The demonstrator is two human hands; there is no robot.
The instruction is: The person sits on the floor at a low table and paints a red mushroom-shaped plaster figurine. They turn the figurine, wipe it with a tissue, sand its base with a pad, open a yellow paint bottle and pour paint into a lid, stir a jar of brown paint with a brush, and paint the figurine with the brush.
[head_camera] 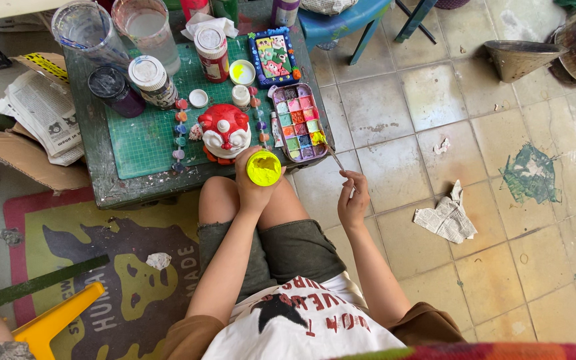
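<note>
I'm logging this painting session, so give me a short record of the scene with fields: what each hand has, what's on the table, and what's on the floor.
Left hand: grips a small jar of yellow paint, its open top facing up
Right hand: holds a thin paintbrush, tip at the paint palette
Table: green cutting mat, red and white figurine, paint jars, two clear cups
Floor: crumpled newspaper on tiles, printed rug under the table
Posture: seated, knees at the table edge

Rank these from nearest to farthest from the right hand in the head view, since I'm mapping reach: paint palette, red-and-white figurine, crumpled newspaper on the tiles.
1. Paint palette, just up-left of the right hand, at the table edge.
2. Crumpled newspaper, on the floor to its right.
3. Red-and-white figurine, farther left on the green mat.
</note>
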